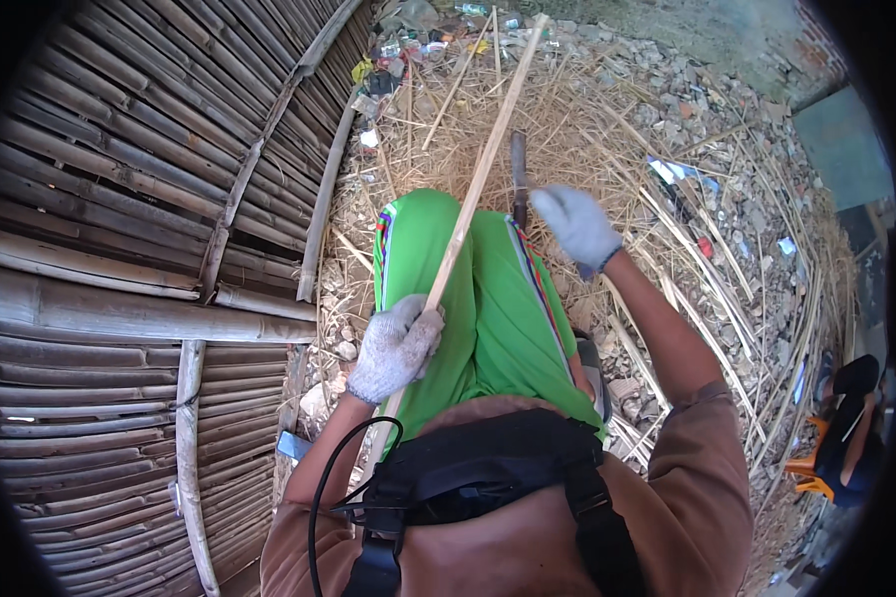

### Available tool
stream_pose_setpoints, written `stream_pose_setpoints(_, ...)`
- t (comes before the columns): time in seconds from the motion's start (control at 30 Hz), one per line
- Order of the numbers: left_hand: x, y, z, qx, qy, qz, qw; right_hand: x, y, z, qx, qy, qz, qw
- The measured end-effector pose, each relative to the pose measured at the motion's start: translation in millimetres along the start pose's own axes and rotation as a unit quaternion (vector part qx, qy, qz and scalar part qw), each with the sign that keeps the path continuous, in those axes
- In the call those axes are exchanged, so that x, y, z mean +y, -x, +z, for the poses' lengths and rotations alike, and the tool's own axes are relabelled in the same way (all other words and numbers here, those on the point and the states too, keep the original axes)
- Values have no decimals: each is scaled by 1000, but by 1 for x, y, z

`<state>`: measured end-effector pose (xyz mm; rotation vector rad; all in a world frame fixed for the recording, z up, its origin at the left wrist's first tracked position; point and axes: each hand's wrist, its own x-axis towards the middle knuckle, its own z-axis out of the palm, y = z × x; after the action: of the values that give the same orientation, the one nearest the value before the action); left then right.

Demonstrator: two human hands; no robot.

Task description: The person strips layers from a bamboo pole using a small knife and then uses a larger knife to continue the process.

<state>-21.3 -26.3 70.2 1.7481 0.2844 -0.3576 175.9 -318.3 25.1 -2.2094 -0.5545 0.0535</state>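
My left hand [398, 346], in a whitish knit glove, is closed around a long pale bamboo strip [488, 159]. The strip slants from beside my waist, over my green-trousered left thigh [418, 239], to far beyond my knees. My right hand [575, 227], gloved alike, hovers just right of my right knee, fingers extended and nothing visible in them. Near its fingertips, a little to the left, is a knife [519, 164] with a greyish blade and dark handle, partly hidden behind my knee. A small gap shows between hand and knife.
A bamboo-pole wall [119, 189] runs along my left. Straw and shavings [448, 139] cover rubble ahead; long bamboo strips [707, 259] lie to the right. Litter [408, 45] is scattered at the far end. A dark item with orange legs [836, 448] stands at far right.
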Motion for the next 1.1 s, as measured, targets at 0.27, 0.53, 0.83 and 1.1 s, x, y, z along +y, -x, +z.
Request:
stream_pose_setpoints(0.27,9,-21,-1,21,-5,-28,999,-48,-8,76,-147,113,-53,981)
stream_pose_setpoints(0.53,-1,-19,1,41,-86,19,995,-56,-6,74,-177,135,-80,972)
stream_pose_setpoints(0.83,-20,9,-22,84,-239,170,953,28,-67,7,45,142,118,982)
stream_pose_setpoints(1.1,-7,9,-17,21,94,-20,995,29,-34,-7,51,25,-5,998)
